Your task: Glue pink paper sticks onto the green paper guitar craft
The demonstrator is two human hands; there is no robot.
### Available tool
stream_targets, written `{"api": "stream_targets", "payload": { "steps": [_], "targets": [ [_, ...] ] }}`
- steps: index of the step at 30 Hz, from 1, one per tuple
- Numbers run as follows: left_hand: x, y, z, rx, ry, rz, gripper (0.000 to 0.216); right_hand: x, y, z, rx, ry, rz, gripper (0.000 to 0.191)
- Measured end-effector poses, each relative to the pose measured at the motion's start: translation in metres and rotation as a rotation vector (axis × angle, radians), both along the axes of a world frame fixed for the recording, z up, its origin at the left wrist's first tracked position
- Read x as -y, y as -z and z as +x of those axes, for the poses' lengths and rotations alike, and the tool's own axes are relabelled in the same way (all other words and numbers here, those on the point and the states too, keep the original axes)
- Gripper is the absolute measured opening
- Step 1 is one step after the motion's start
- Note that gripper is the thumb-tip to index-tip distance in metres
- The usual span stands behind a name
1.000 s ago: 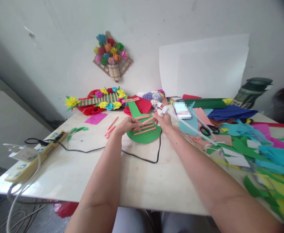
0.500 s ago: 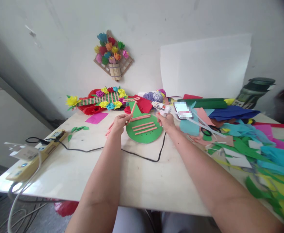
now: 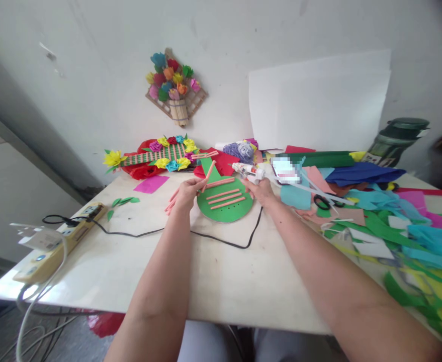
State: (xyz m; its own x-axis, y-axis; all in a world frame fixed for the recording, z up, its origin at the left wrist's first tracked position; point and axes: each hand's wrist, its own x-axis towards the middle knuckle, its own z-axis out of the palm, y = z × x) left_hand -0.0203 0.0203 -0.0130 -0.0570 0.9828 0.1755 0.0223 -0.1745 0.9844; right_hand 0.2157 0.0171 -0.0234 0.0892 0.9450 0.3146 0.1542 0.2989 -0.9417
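My left hand (image 3: pixel 186 191) pinches a pink paper stick (image 3: pixel 208 171) and holds it tilted upward at the left edge of a green guitar-shaped paper cutout (image 3: pixel 224 206). Three pink sticks (image 3: pixel 224 196) lie in rows across the cutout's round body. At the cutout's right edge my right hand (image 3: pixel 260 188) grips a white hot glue gun (image 3: pixel 249 171), nozzle pointing left toward the raised stick. More loose pink sticks (image 3: pixel 171 201) lie on the table just left of my left hand.
A black cord (image 3: pixel 221 241) runs across the table (image 3: pixel 213 281) to a power strip (image 3: pixel 60 236) at the left edge. Black scissors (image 3: pixel 324 202) and piles of coloured paper scraps (image 3: pixel 402 221) cover the right side. Paper flower crafts (image 3: pixel 156 156) sit at the back by the wall.
My left hand lifted one pink stick off the green cutout and raised it to the left. The right hand drew the glue gun slightly right, then turned its nozzle toward the stick.
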Motion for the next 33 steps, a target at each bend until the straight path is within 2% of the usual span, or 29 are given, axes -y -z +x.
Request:
{"api": "stream_targets", "payload": {
  "steps": [7,18,25,33],
  "targets": [
    [0.002,-0.002,-0.001,-0.047,0.069,0.011,0.027,0.006,-0.005,-0.001,-0.042,-0.075,-0.005,0.034],
    [0.001,-0.002,-0.002,-0.044,0.042,0.016,0.027,0.003,-0.002,0.003,-0.033,-0.11,-0.013,0.034],
    [0.007,-0.007,-0.003,-0.018,0.061,-0.033,0.028,0.001,-0.001,0.006,-0.037,-0.075,-0.011,0.035],
    [0.011,-0.014,-0.018,0.066,0.189,-0.191,0.03,0.0,-0.001,0.003,-0.074,0.011,-0.053,0.029]
  ]
}}
